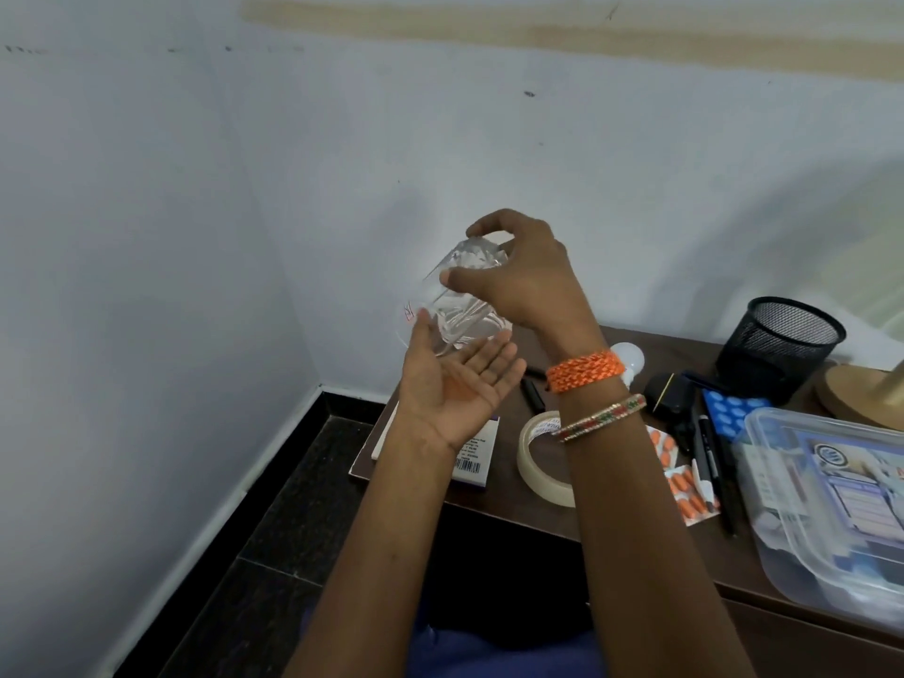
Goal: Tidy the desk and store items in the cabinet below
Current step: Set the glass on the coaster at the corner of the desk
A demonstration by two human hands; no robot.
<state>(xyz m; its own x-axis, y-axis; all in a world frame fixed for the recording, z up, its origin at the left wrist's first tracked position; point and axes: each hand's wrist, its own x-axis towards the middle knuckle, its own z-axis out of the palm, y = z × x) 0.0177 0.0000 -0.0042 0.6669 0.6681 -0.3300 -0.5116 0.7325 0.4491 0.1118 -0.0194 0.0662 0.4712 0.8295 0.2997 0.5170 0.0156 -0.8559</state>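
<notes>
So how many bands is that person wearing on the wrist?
2, both on the right forearm: an orange braided band nearest the hand, and a beaded bangle just below it. The left wrist looks bare.

Clear plastic box (831,511) is cut off by the right edge; its contents are blurred behind the lid. Left of the box, tape roll (540,457) and orange pill strips (685,486) are partly hidden by the forearm. Barcode label text is too small to be read.

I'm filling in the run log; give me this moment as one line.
right hand: grips glass from above | left hand: open palm under glass | glass: tilted, off desk | tape roll: on desk
</notes>
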